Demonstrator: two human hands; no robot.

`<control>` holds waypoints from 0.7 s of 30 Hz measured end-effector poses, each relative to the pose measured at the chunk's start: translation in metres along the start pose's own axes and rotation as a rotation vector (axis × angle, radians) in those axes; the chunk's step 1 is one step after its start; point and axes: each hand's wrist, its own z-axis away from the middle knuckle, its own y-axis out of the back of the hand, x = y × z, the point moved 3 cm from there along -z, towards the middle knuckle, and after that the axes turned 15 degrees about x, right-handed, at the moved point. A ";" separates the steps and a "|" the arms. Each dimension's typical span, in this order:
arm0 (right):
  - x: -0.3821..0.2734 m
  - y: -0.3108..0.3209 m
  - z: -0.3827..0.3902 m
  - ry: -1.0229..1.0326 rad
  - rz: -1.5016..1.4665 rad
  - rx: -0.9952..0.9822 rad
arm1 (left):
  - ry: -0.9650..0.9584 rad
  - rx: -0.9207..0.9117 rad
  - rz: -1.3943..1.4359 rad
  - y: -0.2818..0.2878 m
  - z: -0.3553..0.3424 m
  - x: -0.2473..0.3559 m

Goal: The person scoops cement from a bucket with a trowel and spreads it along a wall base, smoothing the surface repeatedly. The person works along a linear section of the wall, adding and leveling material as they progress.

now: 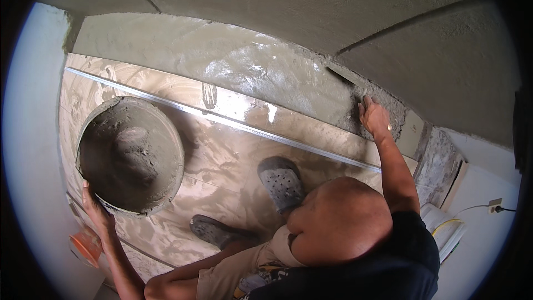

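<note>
A round, mortar-smeared tub [177,155] stands tilted on the left, with a heap of wet grey mortar [136,153] inside. My left hand [97,208] grips its near left rim. Far to the right, my right hand [375,116] is closed and pressed low over rough wet mortar at the base of the wall. Its fingers hide most of what they hold. Beside it runs a narrow grey strip with a dark edge [341,75], perhaps a mortar-coated blade; I cannot tell. Smooth wet mortar [222,61] covers the ledge left of that hand.
A long metal straightedge [183,108] lies across the smeared tiles [216,155]. My feet, in grey clogs [282,180], rest on the tiles. An orange container [87,245] sits lower left; a white bucket [447,230] and a plugged-in socket [495,206] are at the right.
</note>
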 end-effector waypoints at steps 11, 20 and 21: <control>-0.067 0.023 -0.014 0.214 -0.223 0.094 | -0.147 0.058 -0.226 0.002 -0.001 -0.003; -0.312 0.171 0.006 0.946 -0.347 0.105 | -0.144 0.203 -0.312 -0.057 0.039 0.038; -0.338 0.178 0.015 1.037 -0.340 0.124 | -0.225 0.185 -0.325 -0.057 0.040 0.037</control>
